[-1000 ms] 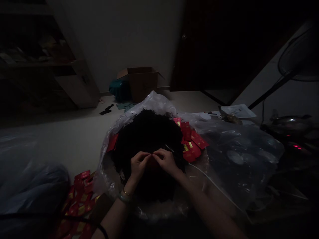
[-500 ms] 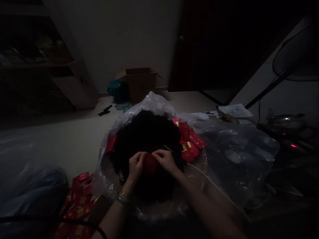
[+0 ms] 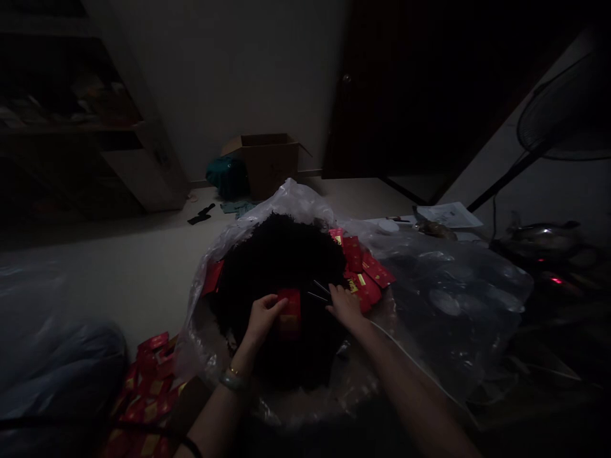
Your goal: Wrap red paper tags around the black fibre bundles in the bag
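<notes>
In dim light, my left grip (image 3: 261, 318) is pinching the red packet (image 3: 289, 312) over a black heap (image 3: 281, 254); my right grip (image 3: 346, 308) holds a two-pronged tool (image 3: 322, 287). Behind, a carton (image 3: 272, 166) stands on the pale floor (image 3: 153, 273).

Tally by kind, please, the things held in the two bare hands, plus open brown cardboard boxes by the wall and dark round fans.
Red rectangular packet, left hand: 1
Slim silver metal tweezers, right hand: 1
Open brown cardboard box: 1
Dark round fan: 1
Total: 4
</notes>
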### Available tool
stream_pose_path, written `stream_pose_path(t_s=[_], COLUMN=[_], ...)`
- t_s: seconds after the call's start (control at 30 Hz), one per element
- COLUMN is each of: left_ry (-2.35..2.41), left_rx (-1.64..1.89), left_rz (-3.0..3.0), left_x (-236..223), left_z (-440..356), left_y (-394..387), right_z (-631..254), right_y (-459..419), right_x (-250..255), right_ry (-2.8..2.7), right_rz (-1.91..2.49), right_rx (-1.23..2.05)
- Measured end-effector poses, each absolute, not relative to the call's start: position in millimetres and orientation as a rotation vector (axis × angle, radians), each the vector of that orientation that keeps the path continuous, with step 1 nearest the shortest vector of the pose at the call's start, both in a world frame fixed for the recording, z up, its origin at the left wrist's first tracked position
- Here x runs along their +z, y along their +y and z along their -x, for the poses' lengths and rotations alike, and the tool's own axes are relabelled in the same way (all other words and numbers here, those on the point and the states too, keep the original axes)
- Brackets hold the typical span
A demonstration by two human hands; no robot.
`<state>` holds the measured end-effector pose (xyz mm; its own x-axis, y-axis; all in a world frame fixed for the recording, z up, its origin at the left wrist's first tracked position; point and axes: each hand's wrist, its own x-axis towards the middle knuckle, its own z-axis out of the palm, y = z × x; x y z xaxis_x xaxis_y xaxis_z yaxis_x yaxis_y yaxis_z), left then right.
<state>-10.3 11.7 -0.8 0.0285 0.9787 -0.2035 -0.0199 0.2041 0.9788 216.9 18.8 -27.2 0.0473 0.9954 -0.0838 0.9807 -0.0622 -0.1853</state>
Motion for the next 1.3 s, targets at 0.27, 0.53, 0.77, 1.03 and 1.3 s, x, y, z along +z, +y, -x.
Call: stream_pose_path(t_s=[0.27,0.53,0.77,1.03,1.3], left_ry=[1.276,1.207,1.162,1.179,1.282], left_rx=[0.941,0.875,0.824,0.965,1.104], left_rz=[-1.007,-1.082,-1.109,-1.207,-1.299], left_x=[1,4,3,6,1], left_z=[12,12,12,11,14], left_y=[9,7,8,9,9], right_z=[-234,-210,-195,-185,-176], right_y=[29,22,17,11,10], right_x=[-9,24,45,48,34], right_ry=[-1.954,-2.010,-2.284,-2.316,-2.183], right_rz=[1.675,1.348,1.355,1.348,1.369], right_rx=[0.730,1.128,0.992,0.962,1.007])
